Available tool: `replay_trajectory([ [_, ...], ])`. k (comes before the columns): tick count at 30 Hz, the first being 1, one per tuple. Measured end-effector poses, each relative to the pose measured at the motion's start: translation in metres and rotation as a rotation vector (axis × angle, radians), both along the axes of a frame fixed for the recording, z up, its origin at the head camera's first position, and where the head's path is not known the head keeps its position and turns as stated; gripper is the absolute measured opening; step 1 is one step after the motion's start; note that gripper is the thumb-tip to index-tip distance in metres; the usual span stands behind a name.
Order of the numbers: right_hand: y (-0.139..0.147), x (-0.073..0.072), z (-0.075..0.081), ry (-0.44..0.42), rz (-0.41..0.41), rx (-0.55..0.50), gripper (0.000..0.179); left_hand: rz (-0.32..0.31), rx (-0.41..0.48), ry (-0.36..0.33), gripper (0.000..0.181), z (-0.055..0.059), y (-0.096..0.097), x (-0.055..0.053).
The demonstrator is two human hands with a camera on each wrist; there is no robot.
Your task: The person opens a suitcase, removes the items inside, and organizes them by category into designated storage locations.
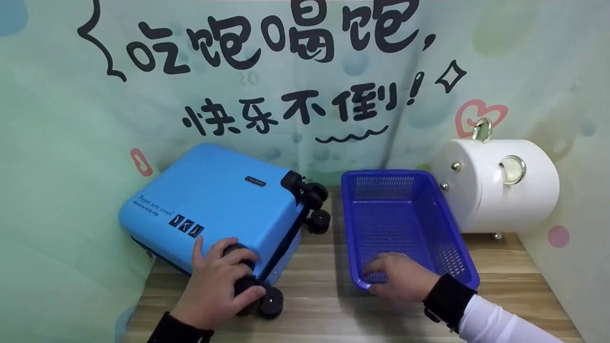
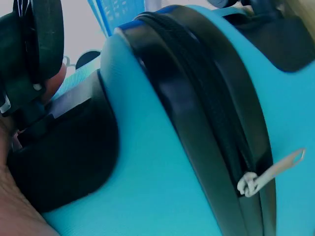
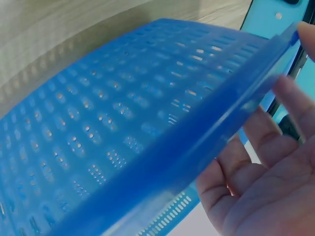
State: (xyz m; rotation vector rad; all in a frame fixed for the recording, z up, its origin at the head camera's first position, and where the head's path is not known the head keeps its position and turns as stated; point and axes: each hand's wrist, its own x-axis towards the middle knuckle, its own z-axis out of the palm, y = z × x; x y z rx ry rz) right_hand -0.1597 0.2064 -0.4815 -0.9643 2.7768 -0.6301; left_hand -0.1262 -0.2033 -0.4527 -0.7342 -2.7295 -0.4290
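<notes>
A blue hard-shell suitcase [image 1: 214, 190] lies at an angle on the left, with its black wheels toward the right. My left hand [image 1: 214, 281] grips the black caster wheel [image 2: 47, 39] at its near corner, the thumb on one side and the fingers over the other. In the left wrist view a zipper pull [image 2: 273, 172] hangs at the dark seam. To the right, a blue-purple plastic basket [image 1: 349, 228] stands on the table. My right hand [image 1: 400, 276] holds its near rim, the thumb outside and the fingers over the inner side; nothing is seen inside the basket.
A white barrel-shaped container [image 1: 514, 205] with metal knobs stands against the basket's right side. Behind everything hangs a pale green printed cloth [image 1: 305, 114], which also closes off both sides. Wood-grain tabletop [image 1: 314, 267] shows between suitcase and basket.
</notes>
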Motion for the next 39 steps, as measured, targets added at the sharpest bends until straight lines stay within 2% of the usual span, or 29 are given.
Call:
replay_trajectory([
  [4,-0.002,0.000,0.001,0.018,0.029,0.009,0.025,0.125,0.064,-0.083,0.025,0.012,-0.004,0.008],
  [7,-0.003,-0.001,0.003,0.055,0.019,0.011,0.026,0.311,0.104,-0.100,0.026,0.022,0.003,0.012],
  [9,-0.004,-0.002,0.005,0.102,0.009,-0.003,0.027,0.446,0.132,-0.114,0.050,0.027,0.007,0.010],
  [11,-0.004,-0.004,0.007,0.139,-0.010,-0.019,0.028,0.552,0.158,-0.178,0.087,0.027,0.011,0.005],
  [13,-0.005,-0.005,0.008,0.158,-0.025,-0.034,0.027,0.612,0.181,-0.283,0.121,0.026,0.011,-0.002],
  [14,-0.005,-0.005,0.009,0.160,-0.032,-0.038,0.027,0.623,0.185,-0.340,0.129,0.026,0.010,-0.005],
  [17,-0.006,-0.006,0.010,0.137,-0.051,-0.045,0.028,0.616,0.169,-0.482,0.128,0.027,0.006,-0.011],
  [20,-0.003,-0.007,0.011,0.115,-0.072,-0.056,0.029,0.586,0.146,-0.534,0.116,0.030,0.004,-0.013],
  [29,0.004,-0.013,0.021,0.163,-0.134,-0.085,0.030,0.470,0.117,-0.537,0.109,0.036,-0.011,-0.015],
  [39,0.014,-0.013,0.020,0.145,-0.151,-0.111,0.030,0.265,0.093,-0.574,0.103,0.043,-0.063,-0.034],
])
